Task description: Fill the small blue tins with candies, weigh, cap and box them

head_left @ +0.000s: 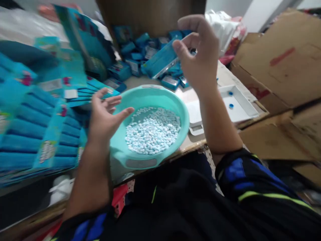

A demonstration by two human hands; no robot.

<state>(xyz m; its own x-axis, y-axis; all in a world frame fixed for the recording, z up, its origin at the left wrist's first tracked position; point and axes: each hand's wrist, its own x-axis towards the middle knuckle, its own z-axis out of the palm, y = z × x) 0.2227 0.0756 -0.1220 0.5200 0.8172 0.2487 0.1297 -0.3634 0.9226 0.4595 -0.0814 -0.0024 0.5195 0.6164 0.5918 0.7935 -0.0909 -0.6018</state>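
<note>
My right hand (200,50) is raised over the far side of the table. Its thumb and a finger are at the near end of a tilted blue box (160,60), and the index finger is lifted away. Motion blur softens the grip. My left hand (105,110) hovers at the left rim of a turquoise basin (184,124), fingers spread and holding nothing. Inside the basin lies a heap of small white and pale blue pellets (152,134). Beyond it, several small blue boxes (120,70) are piled loosely.
Stacked blue cartons (37,124) crowd the left side. To the right of the basin is a white tray (240,110) with two blue caps (231,106) in it. Large cardboard boxes (283,70) stand at the right, and white plastic bags (220,26) lie behind.
</note>
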